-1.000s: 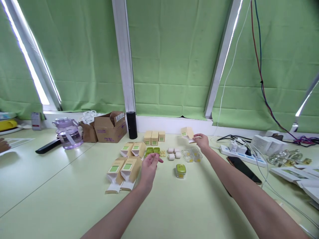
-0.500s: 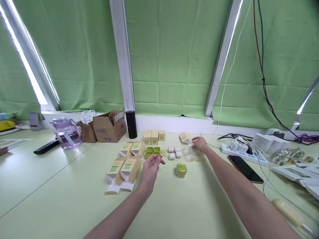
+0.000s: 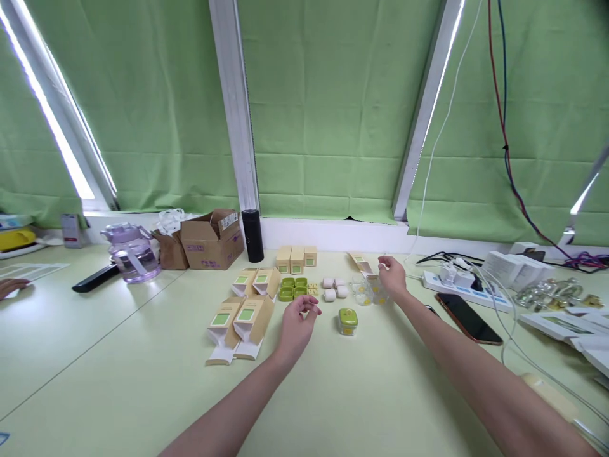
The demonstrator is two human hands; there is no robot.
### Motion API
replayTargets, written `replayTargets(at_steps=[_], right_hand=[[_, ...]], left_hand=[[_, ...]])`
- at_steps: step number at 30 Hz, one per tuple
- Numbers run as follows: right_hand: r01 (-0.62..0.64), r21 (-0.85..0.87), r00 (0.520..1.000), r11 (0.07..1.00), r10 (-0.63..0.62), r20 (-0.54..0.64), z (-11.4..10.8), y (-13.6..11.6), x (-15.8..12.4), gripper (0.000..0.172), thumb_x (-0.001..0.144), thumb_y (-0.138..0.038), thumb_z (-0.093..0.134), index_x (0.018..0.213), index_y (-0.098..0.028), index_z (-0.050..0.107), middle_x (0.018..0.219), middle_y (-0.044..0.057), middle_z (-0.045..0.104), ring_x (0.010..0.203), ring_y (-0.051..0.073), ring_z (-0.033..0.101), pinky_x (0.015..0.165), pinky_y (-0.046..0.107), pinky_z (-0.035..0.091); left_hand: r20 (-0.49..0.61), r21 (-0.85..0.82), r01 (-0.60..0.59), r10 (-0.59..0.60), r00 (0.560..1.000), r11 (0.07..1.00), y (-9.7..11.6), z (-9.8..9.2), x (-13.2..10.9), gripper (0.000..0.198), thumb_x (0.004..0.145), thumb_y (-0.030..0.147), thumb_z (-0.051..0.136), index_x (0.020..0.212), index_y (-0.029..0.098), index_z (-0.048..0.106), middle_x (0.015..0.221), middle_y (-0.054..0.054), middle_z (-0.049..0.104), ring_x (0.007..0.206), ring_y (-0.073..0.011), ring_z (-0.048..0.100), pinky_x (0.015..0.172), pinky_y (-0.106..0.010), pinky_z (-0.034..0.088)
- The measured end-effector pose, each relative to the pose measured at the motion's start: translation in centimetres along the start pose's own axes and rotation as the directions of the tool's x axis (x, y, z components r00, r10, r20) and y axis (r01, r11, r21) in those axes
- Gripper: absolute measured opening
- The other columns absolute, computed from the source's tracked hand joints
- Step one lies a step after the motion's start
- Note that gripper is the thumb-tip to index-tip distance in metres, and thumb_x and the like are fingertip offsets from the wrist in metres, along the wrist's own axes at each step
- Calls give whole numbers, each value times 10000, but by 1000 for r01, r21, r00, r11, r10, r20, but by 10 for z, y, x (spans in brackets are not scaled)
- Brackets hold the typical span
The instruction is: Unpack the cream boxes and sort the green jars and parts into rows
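Observation:
My right hand hovers with fingers loosely apart and holds nothing, just right of a flattened tan box lying on the table and above small clear cases. My left hand floats palm up, fingers curled with thumb touching fingertips, nothing visible in it. It is beside open tan boxes and green trays. A clear case with a green lid stands between my hands. White earbud-like cases lie behind it.
Three closed tan boxes, a black cylinder, cardboard cartons and a purple water jug stand at the back. A phone, power strip and cables lie right. Another person's hand rests far left.
My right hand set the tan box down on the table and let go, then drew slightly right. My left hand's fingers curled closer together.

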State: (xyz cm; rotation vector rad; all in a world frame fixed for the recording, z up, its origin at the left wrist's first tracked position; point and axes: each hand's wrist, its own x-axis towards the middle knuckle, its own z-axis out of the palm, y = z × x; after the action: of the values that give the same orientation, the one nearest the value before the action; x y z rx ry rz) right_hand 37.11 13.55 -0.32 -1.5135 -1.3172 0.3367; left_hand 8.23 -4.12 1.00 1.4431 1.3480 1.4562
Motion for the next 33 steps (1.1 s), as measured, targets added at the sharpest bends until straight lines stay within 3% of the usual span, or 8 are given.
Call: replayTargets(at_steps=[3,6,10,14,20,24,27,33], right_hand=[[59,52,998,997,-59,-6,-8,-18,-25,313,842,-259,554,1107,-198,708,1192,116,728,1119,280,617,979,398,466],[100,116,995,988,-102,13,-12,-37,-54,292,839,-306,560,1070,-196,700,1152,121,736,990,271,634,900,392,488],[126,213,988,969,-143,66,-12,-59,-98,274,844,-373,578,1046,-220,682,1061,91,743,854,243,633,781,362,503],[35,387,988,922,-89,124,-7,-72,-139,247,845,-409,622,1030,-257,680,967,57,721,767,229,606,740,364,493],[-76,393,986,916,10,169,1,-60,-161,251,846,-448,626,991,-254,691,906,36,702,674,208,588,692,359,483],[-71,396,975,915,-20,220,0,-56,-164,237,859,-457,626,955,-255,704,858,31,706,699,219,607,705,355,493],[-80,422,964,903,-38,265,-1,-59,-166,265,866,-495,638,934,-249,707,871,36,716,704,217,604,706,351,493],[-122,519,927,846,-89,364,-3,-67,-169,411,809,-569,734,1030,-222,720,982,74,740,766,214,640,662,323,516]], left_hand=[[-3,158,-91,93,996,983,-1,2,-3,102,785,246,649,881,224,674,863,-58,708,986,-273,618,846,-371,443],[26,223,-130,128,991,966,3,5,-6,96,797,212,637,882,239,671,915,-66,678,1049,-288,577,916,-405,445],[156,318,-185,141,978,930,12,12,-12,198,817,171,591,982,247,669,1027,-85,653,1127,-299,532,987,-436,422],[325,419,-245,107,940,874,23,22,-13,414,776,230,685,1187,257,638,1236,-115,631,1279,-355,437,1064,-483,369],[436,443,-306,96,895,843,18,36,-12,563,777,229,682,1330,236,573,1359,-144,590,1343,-369,412,1092,-491,361],[398,416,-294,118,910,861,3,35,-13,472,829,218,636,1298,255,601,1278,-131,631,1303,-337,459,1088,-476,382],[328,373,-206,79,941,905,-6,29,-11,447,814,227,670,1259,255,644,1249,-124,628,1255,-326,504,1099,-475,389],[121,107,-46,33,992,993,-11,20,5,441,781,353,768,1193,209,710,1203,-141,654,1184,-307,582,1056,-442,438]])
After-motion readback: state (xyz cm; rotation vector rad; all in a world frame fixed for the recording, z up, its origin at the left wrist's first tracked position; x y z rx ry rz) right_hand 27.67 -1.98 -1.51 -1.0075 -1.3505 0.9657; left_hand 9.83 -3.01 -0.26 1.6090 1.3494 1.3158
